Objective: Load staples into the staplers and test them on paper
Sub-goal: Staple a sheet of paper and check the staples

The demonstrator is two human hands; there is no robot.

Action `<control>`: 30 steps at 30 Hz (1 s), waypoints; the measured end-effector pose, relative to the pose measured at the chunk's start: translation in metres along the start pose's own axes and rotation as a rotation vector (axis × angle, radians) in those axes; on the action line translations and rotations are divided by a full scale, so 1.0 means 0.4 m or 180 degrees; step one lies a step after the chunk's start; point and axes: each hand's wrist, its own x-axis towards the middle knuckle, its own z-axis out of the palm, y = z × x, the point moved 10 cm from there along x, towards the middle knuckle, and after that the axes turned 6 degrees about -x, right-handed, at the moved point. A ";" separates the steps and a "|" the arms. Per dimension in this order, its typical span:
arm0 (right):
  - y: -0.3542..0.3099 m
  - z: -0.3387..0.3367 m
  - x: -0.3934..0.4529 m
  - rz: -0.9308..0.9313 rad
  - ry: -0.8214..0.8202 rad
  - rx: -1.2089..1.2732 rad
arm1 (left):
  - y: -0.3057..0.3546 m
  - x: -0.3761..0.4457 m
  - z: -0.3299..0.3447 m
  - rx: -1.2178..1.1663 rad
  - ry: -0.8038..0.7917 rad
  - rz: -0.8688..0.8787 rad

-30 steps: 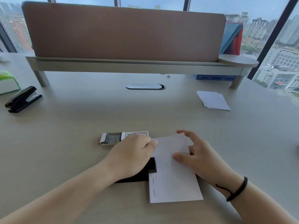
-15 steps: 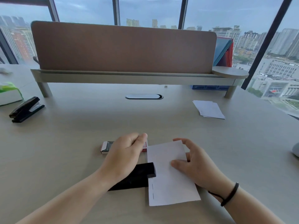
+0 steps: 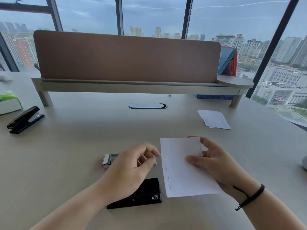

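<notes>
A black stapler (image 3: 142, 195) lies on the desk in front of me, partly under my left forearm. My left hand (image 3: 132, 165) hovers above it with loosely curled fingers, holding nothing. My right hand (image 3: 214, 161) pinches a white sheet of paper (image 3: 181, 170), thumb on top, lifted off the desk; three staples run along the sheet's left edge. An open box of staples (image 3: 108, 160) sits behind my left hand, half hidden. A second black stapler (image 3: 25, 120) rests at the far left.
A small stack of white paper (image 3: 214, 119) lies at the back right. A desk divider on a raised shelf (image 3: 126, 87) crosses the back. A green tissue pack (image 3: 8, 102) is at the left edge; a cable grommet (image 3: 147, 105) sits mid-desk.
My left hand has come up off the near stapler. My right hand has drawn the stapled sheet clear of the stapler and lifted it. The camera has tilted up.
</notes>
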 end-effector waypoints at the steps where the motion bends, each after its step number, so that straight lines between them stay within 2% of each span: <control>1: -0.009 0.010 0.002 0.0005 -0.0070 0.0107 | 0.015 -0.006 -0.002 0.0150 0.0009 0.0147; 5: -0.023 0.054 0.016 0.0094 -0.0286 0.0513 | 0.064 -0.027 -0.011 0.0913 0.0112 0.0997; 9: -0.009 0.073 0.023 0.0161 -0.0276 0.0481 | 0.055 -0.024 -0.038 0.0589 0.0272 0.1046; 12: 0.002 0.076 0.014 0.0191 -0.0288 0.0762 | 0.022 -0.017 -0.072 0.0054 0.0560 0.0509; 15: -0.002 0.087 0.000 0.0089 -0.0519 0.0834 | -0.036 -0.004 -0.077 -0.0995 0.0556 -0.0276; 18: -0.010 0.081 0.000 -0.0187 -0.0586 0.0384 | -0.066 0.001 -0.054 -0.2105 0.0446 -0.0752; 20: -0.010 0.082 0.002 -0.0275 -0.0614 -0.0027 | -0.071 -0.001 -0.036 -0.2582 0.0328 -0.0984; 23: -0.005 0.078 0.006 -0.0316 -0.0612 -0.0198 | -0.076 -0.006 -0.029 -0.2847 0.0301 -0.1145; 30: -0.001 0.085 0.009 -0.0339 -0.0688 -0.0196 | -0.078 -0.005 -0.024 -0.2876 0.0288 -0.1181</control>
